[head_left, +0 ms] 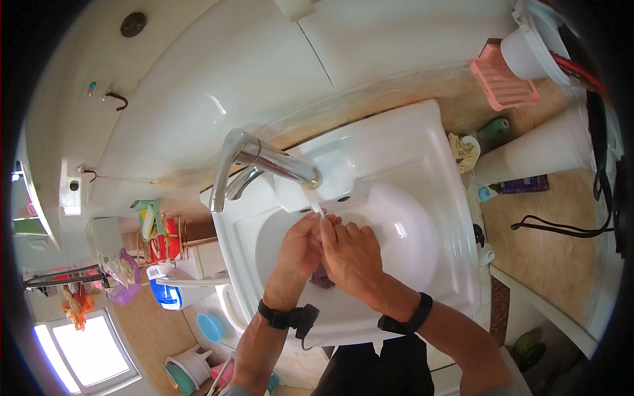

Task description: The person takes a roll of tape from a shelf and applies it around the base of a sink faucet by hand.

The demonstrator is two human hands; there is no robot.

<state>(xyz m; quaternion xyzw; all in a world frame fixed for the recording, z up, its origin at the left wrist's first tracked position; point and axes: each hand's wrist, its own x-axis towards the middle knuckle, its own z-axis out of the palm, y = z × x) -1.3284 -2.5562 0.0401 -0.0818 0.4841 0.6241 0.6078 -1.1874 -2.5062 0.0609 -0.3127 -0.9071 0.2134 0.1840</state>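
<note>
Both of my hands meet over the white washbasin [422, 264], a little in front of the chrome tap [281, 163]. A narrow white strip [315, 202] sticks up from between them toward the tap's foot; its kind I cannot make out. My right hand [350, 254] is closed, its fingers curled and its thumb against the strip. Close beside it, my left hand [300, 244] has bent fingers, partly hidden by the right; what they hold does not show. Beneath the hands, a dark purplish thing [321, 277] lies in the basin, mostly covered.
At the right stand a pink soap dish [505, 78], a white bucket [525, 56] and a green bottle [494, 129]. A black cable [561, 229] loops there. On the left are a blue-and-white container [165, 292], a purple bag [127, 277] and a light blue bowl [211, 327].
</note>
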